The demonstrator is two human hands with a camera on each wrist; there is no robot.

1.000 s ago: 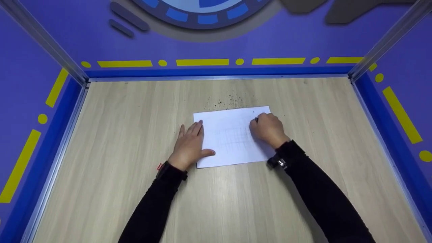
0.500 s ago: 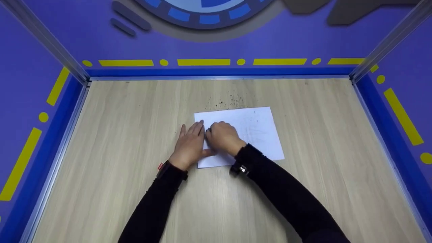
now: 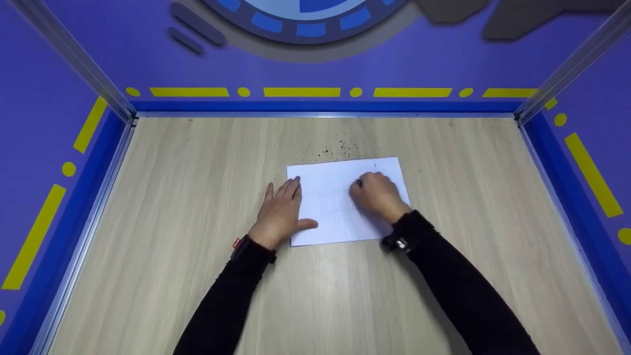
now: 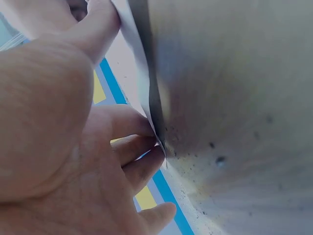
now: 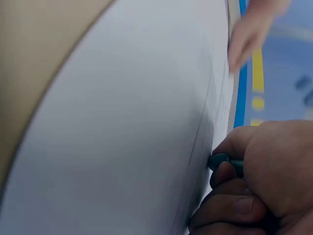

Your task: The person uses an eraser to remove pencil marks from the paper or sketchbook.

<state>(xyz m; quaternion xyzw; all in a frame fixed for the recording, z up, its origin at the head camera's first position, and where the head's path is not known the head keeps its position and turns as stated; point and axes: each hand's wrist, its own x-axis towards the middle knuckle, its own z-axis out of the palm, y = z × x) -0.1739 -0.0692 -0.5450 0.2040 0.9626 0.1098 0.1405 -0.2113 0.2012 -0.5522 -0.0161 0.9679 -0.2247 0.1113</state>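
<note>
A white sheet of paper (image 3: 328, 227) lies on the table, with faint grey lines across its middle. Spread over its left edge is my left hand (image 3: 281, 212), fingers fairly straight and thumb out on the paper. The left wrist view shows the fingertips of the left hand (image 4: 117, 147) along the raised paper edge (image 4: 146, 83). My right hand (image 3: 378, 195), curled into a fist, is on the right half of the sheet. It grips a small dark teal object (image 5: 220, 160) with a rounded end; most of it is hidden in the fist, so its kind is unclear.
Dark crumbs (image 3: 347, 148) are scattered on the wooden table (image 3: 217, 162) beyond the paper's far edge. Blue-purple panels (image 3: 305, 74) with yellow markings enclose the table at the back and both sides.
My right hand swept left across the paper to beside the left hand, then back to the right, still gripping the object. The grey lines look fainter. The left hand stayed put.
</note>
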